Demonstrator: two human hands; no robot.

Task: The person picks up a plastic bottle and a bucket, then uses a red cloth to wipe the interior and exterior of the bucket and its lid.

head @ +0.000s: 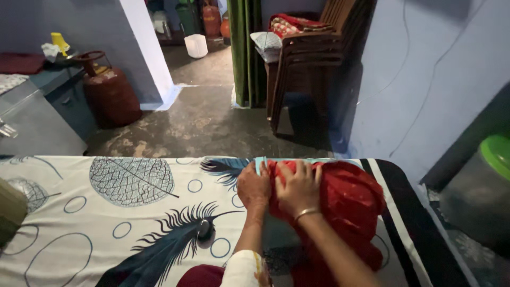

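A red cloth (348, 204) lies bunched on the bed (79, 228) near its far right end. My right hand (298, 186), with a bangle at the wrist, presses down on the cloth's left part with fingers curled over its edge. Close beside it, my left hand (254, 187) grips the same edge where the cloth meets the bedsheet. A teal strip (289, 160) shows just beyond my fingers. The cloth's underside is hidden.
The white bedsheet has leaf and feather prints. Beyond the bed are a red gas cylinder (110, 90), a grey metal cabinet (32, 125), stacked brown plastic chairs (305, 64), a green curtain (247, 48), and a white bucket (196, 45). A green-lidded container (486, 186) stands at right.
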